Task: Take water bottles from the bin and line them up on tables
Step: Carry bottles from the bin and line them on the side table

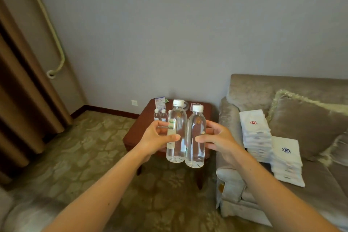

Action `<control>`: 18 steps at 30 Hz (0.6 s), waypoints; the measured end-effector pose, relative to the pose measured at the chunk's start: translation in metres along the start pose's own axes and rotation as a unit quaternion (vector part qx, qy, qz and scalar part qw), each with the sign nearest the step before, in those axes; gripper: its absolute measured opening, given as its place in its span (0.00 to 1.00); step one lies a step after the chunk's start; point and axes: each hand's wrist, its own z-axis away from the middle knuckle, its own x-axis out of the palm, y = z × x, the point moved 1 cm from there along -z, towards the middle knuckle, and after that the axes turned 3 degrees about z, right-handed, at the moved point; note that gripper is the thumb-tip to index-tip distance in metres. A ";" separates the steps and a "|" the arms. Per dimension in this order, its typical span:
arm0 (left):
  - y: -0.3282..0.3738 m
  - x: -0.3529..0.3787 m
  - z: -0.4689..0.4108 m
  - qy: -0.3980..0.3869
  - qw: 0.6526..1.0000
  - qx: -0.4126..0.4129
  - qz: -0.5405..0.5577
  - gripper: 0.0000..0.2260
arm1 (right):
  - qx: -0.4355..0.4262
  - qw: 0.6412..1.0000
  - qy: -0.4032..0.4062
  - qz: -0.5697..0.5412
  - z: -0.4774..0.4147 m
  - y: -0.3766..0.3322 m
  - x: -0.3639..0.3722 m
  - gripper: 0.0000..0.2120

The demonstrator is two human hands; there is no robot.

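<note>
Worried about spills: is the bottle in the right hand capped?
Capped: a white cap sits on the bottle in the right hand, held upright.

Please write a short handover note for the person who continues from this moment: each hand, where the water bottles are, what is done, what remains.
Left hand: grips a labelled water bottle, upright.
Right hand: grips a second water bottle, upright, beside the first.
Both are held in the air towards the wooden side table, not yet set down.
Done: at least two bottles stand side by side at the table's back left.
Left: set these two in line. The bin is out of view.
</note>
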 end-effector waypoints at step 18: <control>-0.119 0.089 -0.422 -0.004 0.996 -0.088 0.004 0.21 | 0.072 0.996 0.039 0.025 -0.402 0.133 -0.148 0.35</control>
